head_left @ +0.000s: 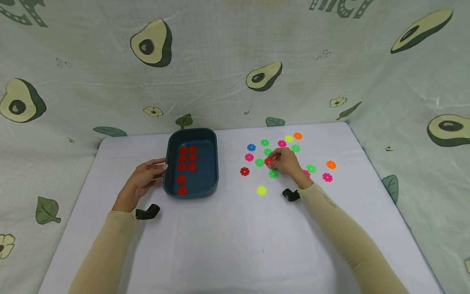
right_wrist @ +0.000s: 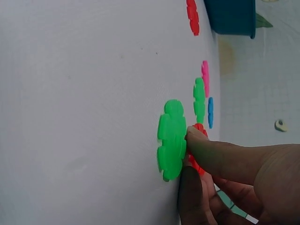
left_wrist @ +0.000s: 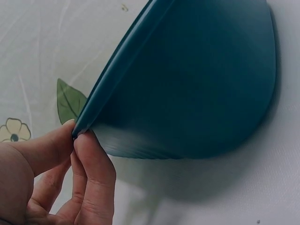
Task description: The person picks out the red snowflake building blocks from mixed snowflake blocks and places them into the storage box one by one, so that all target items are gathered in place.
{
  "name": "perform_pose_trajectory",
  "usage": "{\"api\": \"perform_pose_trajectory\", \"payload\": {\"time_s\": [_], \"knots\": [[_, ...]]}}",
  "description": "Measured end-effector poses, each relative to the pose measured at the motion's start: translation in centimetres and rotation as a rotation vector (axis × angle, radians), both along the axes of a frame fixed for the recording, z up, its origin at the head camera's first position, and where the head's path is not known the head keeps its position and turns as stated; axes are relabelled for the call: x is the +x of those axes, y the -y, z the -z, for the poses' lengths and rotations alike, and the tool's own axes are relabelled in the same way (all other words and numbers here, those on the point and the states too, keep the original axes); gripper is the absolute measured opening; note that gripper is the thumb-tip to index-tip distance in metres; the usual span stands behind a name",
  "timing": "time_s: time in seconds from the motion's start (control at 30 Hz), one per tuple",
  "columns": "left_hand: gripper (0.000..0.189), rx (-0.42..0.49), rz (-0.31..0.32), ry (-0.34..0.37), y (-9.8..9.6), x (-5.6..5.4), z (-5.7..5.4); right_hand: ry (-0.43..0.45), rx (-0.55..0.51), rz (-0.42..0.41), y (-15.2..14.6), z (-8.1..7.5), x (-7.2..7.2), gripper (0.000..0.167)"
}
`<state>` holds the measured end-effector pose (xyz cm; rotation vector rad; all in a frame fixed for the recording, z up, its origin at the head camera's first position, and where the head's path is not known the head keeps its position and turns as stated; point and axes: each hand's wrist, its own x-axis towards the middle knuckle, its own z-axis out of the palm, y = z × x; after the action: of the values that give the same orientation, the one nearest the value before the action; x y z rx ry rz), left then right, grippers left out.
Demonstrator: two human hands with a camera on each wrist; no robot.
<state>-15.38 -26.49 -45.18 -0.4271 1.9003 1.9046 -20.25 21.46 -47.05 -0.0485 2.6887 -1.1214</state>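
Observation:
My left hand (head_left: 144,179) pinches the rim of a dark blue tray (head_left: 207,163) at its left side, thumb on the rim and fingertips under it in the left wrist view. Several red flower-shaped discs (head_left: 192,167) lie inside, towards the tray's left. Among scattered discs on the right, my right hand (head_left: 287,161) pinches a red notched disc (head_left: 269,161) between thumb and fingers. Right below that hand lies a green disc (head_left: 273,174), which stands in front of the red one in the right wrist view. Another red disc (head_left: 244,171) lies to the left.
Around the right hand lie more discs: a blue disc (head_left: 251,147), a yellow disc (head_left: 261,190), an orange disc (head_left: 331,164), a pink disc (head_left: 327,177) and several green ones. The white table (head_left: 220,245) meets a patterned cloth (head_left: 213,81) at its back edge.

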Motion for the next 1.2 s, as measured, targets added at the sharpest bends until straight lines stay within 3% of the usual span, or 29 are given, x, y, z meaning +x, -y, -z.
{"api": "perform_pose_trajectory", "payload": {"time_s": [0.27, 0.57, 0.9, 1.2], "knots": [[0.058, 0.002, -0.001, -0.001, 0.1, 0.0, 0.2, 0.003, -0.053, 0.027, -0.2, 0.0, 0.0, 0.02], [0.058, 0.001, 0.003, -0.004, 0.1, 0.2, 0.1, 0.071, -0.136, 0.038, 0.0, -0.6, -0.1, 0.021], [0.065, -0.011, 0.008, 0.001, 0.1, 0.0, 0.0, 0.056, -0.179, 0.002, 0.8, -2.8, -0.3, 0.026], [0.066, -0.022, 0.009, 0.007, -0.1, 0.0, -0.2, 0.117, -0.244, -0.035, 2.2, -4.4, -0.7, 0.028]]}}
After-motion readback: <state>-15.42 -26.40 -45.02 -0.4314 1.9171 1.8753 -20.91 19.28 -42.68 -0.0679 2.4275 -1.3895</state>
